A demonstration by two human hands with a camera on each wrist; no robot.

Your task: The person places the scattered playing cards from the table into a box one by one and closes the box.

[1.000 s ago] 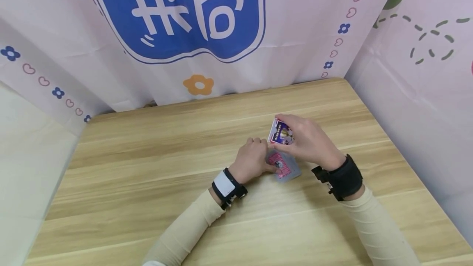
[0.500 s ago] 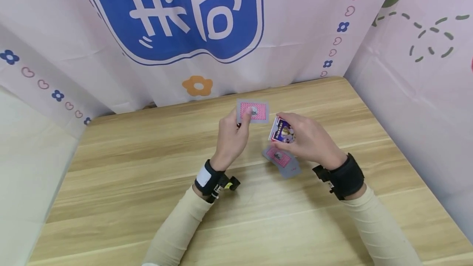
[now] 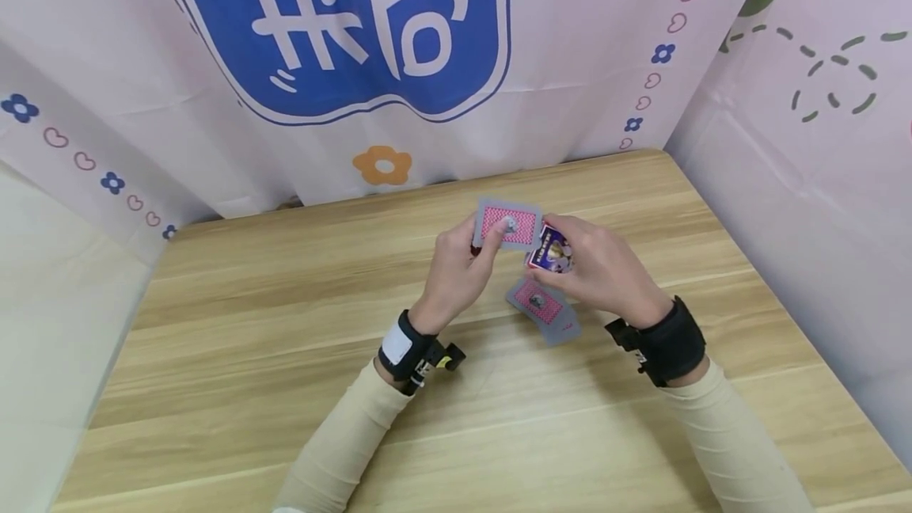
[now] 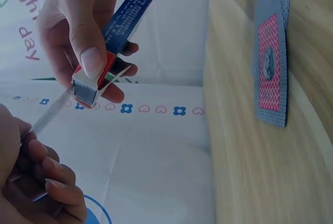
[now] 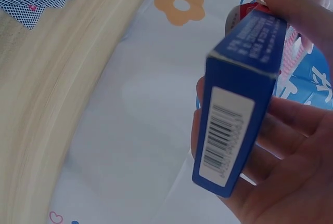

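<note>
My left hand pinches a playing card with a pink and grey back, held above the wooden table. The card's edge meets the open mouth of a blue card box. My right hand grips that box, whose barcode end faces the right wrist camera; in the left wrist view the box is tilted with fingers around it. Below the hands a small pile of cards lies face down on the table, and it also shows in the left wrist view as the pile.
A curtain with a blue sign and flower prints hangs behind the table. A pink wall cloth closes the right side. Both wrists wear black straps with cameras. Bare wood stretches left and toward me.
My left hand picked a card off the pile, raised it, then carried it right to the mouth of the box. My right hand kept holding the box in about the same place.
</note>
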